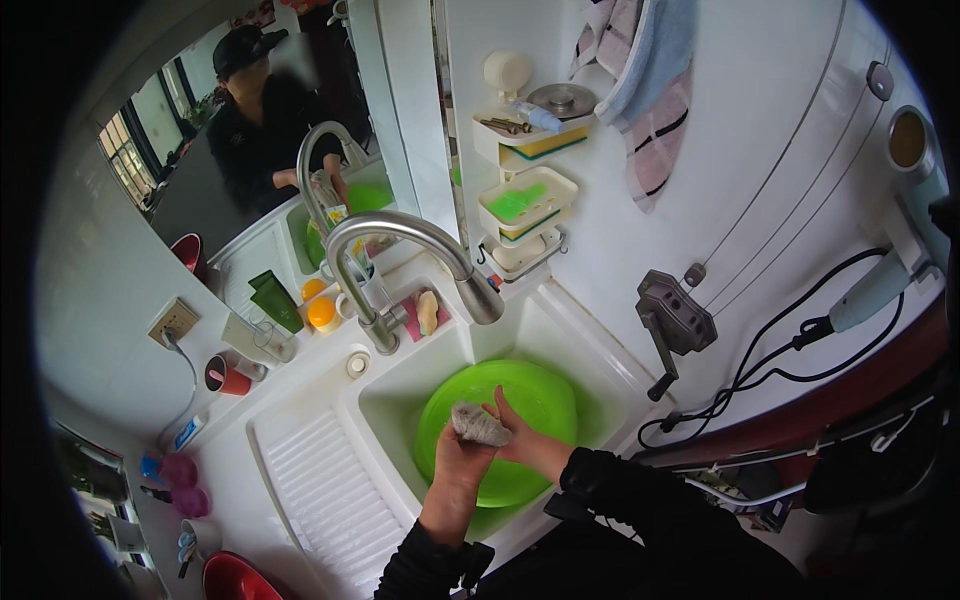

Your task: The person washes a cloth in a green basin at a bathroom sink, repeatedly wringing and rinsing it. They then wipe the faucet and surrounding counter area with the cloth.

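A bunched piece of grey, fuzzy cloth (480, 424) is squeezed between my two hands above a bright green plastic basin (551, 390). My left hand (460, 459) grips its left and lower side. My right hand (529, 442) presses against its right end, thumb pointing up and away from the cloth. The basin sits in the white sink bowl (390, 409), and my hands hide part of its inside. Over the sink's back edge arches a brushed metal faucet (397, 225), its spray head (480, 298) hanging short of the basin. No stream of water shows from it.
Left of the bowl lies a ribbed washboard (330, 472). A soap bar (427, 313) rests by the faucet; bottles and cups, including a red cup (227, 379), line the ledge. Soap racks (529, 202), a hand crank (664, 352) and a hair dryer (870, 292) with loose cords are on the right wall.
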Demonstrator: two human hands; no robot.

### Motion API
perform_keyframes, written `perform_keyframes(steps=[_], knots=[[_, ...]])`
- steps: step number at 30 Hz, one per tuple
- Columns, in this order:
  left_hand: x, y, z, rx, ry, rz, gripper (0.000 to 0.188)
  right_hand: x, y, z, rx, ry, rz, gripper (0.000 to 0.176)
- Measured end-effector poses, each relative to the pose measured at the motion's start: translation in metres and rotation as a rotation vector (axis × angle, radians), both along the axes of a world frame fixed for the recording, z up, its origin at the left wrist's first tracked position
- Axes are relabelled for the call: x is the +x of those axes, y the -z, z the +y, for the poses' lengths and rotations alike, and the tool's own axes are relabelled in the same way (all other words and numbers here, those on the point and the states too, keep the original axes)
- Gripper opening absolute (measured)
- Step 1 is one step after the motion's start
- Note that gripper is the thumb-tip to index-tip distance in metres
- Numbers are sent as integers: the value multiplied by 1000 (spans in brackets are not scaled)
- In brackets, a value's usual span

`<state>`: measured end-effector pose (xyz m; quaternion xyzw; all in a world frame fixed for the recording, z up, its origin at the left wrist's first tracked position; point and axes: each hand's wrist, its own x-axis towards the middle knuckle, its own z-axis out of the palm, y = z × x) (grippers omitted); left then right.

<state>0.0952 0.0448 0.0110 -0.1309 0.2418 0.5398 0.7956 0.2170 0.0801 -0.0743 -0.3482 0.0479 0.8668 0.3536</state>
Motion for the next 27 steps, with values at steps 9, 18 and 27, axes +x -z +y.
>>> perform_keyframes(steps=[9, 18, 27], knots=[[-20, 40, -15, 393, 574, 1184, 39, -35, -27, 42, 1283, -354, -1195, 30], [-54, 44, -9, 683, 658, 2477, 32, -50, -33, 40, 1368, -454, -1546, 46], [-75, 56, -2, 180, 181, 489, 26, -26, -43, 12, 445, -515, -541, 39]])
